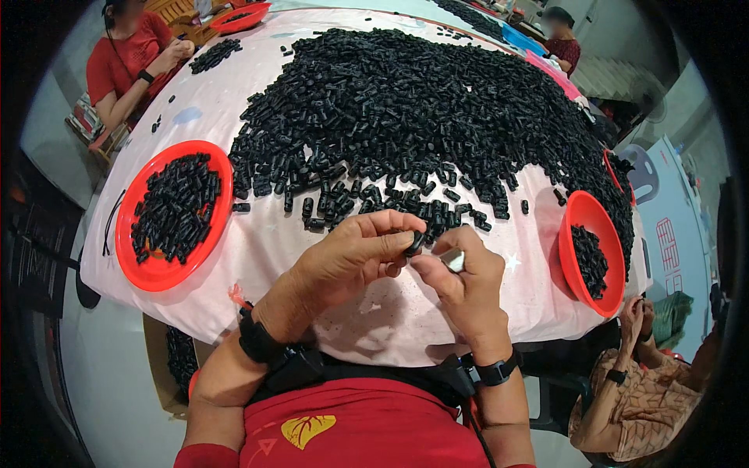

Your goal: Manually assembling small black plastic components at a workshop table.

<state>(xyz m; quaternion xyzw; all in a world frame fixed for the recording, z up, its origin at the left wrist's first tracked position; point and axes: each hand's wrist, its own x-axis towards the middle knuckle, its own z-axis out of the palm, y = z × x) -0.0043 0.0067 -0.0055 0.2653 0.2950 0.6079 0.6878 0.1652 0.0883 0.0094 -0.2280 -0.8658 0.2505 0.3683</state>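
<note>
My left hand (339, 257) is closed, pinching a small black cylindrical part (415, 244) between thumb and fingers. Close beside it, my right hand (477, 282) is wrapped round a short silvery tool (452, 259); its working end is too small to make out. Both hands are held over the near middle of the table. Just beyond them, loose black parts lie scattered at the near edge of a large pile of black parts (406, 101).
A round red tray (125, 234) of black parts sits at left; a tilted red bowl (572, 273) holds more at right. Pink-white cloth (374, 327) covers the table. People (129, 62) are at the far left, far right and near right. A cardboard box (158, 366) stands below.
</note>
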